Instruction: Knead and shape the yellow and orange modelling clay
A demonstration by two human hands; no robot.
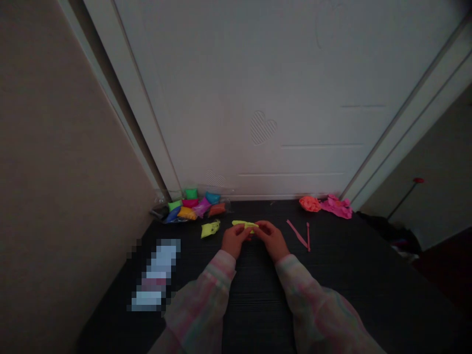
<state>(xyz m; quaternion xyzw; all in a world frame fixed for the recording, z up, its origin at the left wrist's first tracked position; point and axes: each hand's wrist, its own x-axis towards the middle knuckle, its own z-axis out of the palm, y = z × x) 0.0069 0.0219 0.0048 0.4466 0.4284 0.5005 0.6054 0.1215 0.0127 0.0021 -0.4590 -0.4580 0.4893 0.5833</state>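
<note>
A piece of yellow modelling clay (239, 223) is pinched between both hands above the dark table. My left hand (233, 241) grips its near left part, with fingers closed around it. From the other side my right hand (273, 240) holds the clay's right end between thumb and fingers. Part of the clay is hidden behind the fingers. Left of my hands lies a crumpled yellow clay packet (209, 229). Two thin pink modelling tools (298, 235) lie to the right, meeting in a V shape.
A clear bag of coloured clay packets (188, 212) sits at the back left of the dark table (258, 314). An orange clay piece (309, 203) and a pink clay piece (336, 206) lie at the back right. A white door panel (236, 98) rises behind. A blurred-out phone-like shape (158, 270) is at left.
</note>
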